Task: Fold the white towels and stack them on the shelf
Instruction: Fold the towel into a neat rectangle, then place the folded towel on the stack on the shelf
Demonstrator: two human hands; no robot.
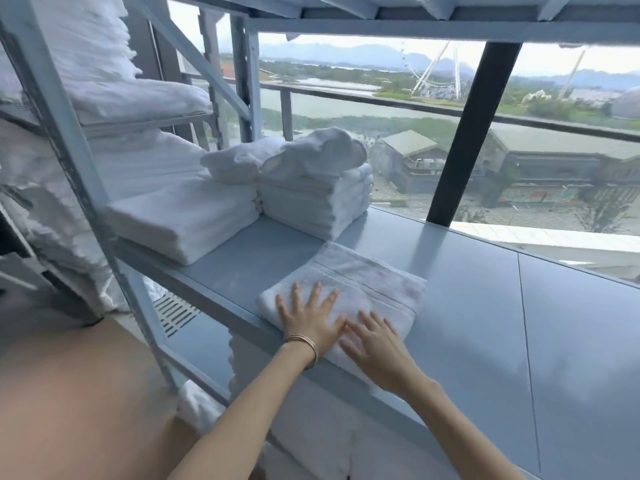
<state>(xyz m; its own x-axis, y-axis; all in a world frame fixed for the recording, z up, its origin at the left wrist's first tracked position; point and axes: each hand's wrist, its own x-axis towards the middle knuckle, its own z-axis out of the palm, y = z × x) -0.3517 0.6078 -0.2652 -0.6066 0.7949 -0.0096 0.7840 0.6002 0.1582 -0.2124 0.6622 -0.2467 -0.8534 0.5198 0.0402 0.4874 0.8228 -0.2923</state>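
Observation:
A folded white towel (360,278) lies flat near the front edge of the grey-blue shelf (485,306). My left hand (310,318), with bangles at the wrist, presses on the towel's near left part with fingers spread. Beside it, my right hand (375,348) lies flat on the towel's near right corner, fingers straight. Further back on the same shelf stands a stack of folded white towels (311,202) with an unfolded, crumpled towel (298,157) on top. A second, wider folded pile (187,220) sits to its left.
A metal shelf frame post (79,168) runs diagonally at the left, with more white linen (114,98) on racks behind it. The upper shelf (381,15) hangs overhead. A window with a dark pillar (467,133) backs the shelf. More white towels (311,438) lie on the level below.

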